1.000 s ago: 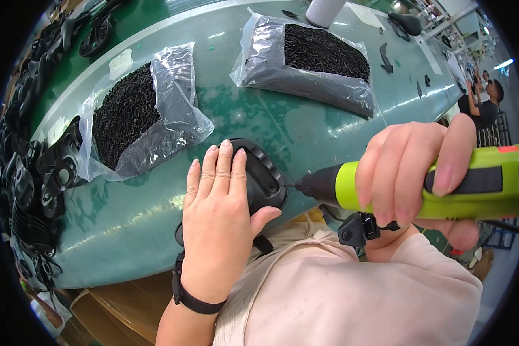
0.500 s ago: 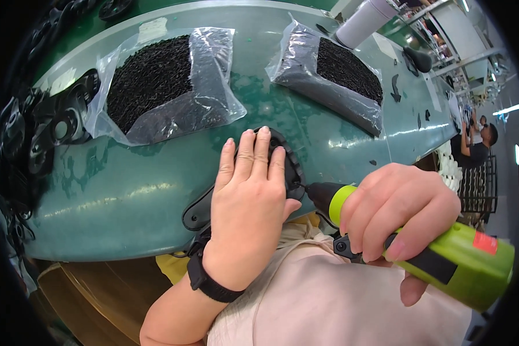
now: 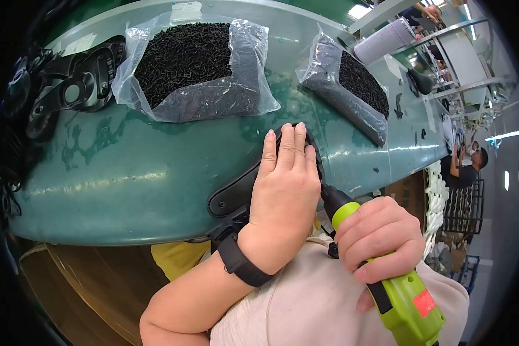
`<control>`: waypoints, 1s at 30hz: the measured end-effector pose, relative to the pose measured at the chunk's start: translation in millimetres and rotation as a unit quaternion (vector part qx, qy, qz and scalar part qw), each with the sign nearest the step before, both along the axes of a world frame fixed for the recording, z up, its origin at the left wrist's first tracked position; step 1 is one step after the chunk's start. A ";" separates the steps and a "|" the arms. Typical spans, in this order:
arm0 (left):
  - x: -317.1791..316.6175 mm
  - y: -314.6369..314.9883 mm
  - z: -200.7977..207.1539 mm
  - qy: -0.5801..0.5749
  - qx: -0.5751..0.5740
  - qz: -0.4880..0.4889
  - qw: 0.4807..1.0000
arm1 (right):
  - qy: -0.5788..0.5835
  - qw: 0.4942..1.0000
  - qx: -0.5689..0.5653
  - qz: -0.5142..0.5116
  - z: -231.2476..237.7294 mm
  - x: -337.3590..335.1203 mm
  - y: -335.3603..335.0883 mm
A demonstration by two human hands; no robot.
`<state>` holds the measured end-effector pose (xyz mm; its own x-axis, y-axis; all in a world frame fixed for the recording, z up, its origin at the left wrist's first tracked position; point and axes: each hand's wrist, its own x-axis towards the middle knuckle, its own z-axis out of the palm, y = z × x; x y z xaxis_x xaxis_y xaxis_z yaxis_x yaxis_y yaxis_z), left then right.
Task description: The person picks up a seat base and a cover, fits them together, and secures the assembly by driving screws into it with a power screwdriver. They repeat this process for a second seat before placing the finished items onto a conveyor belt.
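Note:
My left hand (image 3: 285, 193) lies flat over a black plastic part (image 3: 236, 190), its fingers stretched out and pressing it against the table near the front edge. The part has a long arm with a rounded end at left; much of its wider end is hidden under the hand. In my right hand (image 3: 380, 239) is a lime-green electric screwdriver (image 3: 412, 308), gripped around its body. Its black nose points up and left to the part's right edge, beside my left fingers. Whether the tip touches a screw there cannot be made out.
On the green table (image 3: 127, 196) lie a clear bag (image 3: 254, 86) of small black screw-like pieces and a second such bag (image 3: 328, 86) at right. Black plastic parts (image 3: 75, 86) pile up at far left. A lilac tumbler (image 3: 383, 41) stands at back right. A person (image 3: 467, 167) sits beyond.
The view has shifted, so the bags sit farther right. The screwdriver has swung to a steeper angle, its rear end lower, with its nose still at the part's right edge. My left hand stays on the part.

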<state>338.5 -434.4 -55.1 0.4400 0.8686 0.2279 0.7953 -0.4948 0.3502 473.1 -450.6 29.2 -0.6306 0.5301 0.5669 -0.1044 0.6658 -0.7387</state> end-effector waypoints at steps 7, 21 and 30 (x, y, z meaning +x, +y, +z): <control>-0.1 -2.2 -0.9 -0.007 -0.008 -0.002 1.000 | -0.034 0.998 -0.043 0.025 4.0 11.7 4.4; -1.9 -3.0 2.6 0.012 0.006 -0.015 1.000 | 0.025 0.998 -0.058 0.011 -7.6 12.5 16.9; -6.4 1.9 12.2 -0.002 -0.034 -0.028 0.999 | 0.042 0.982 -0.184 0.008 15.3 31.2 27.7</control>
<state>332.1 -432.5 -42.9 0.4871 0.8565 0.1706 0.7658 -0.5128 0.3881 504.3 -422.9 44.5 -0.6000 0.6991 0.3890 -0.1836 0.3529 -0.9175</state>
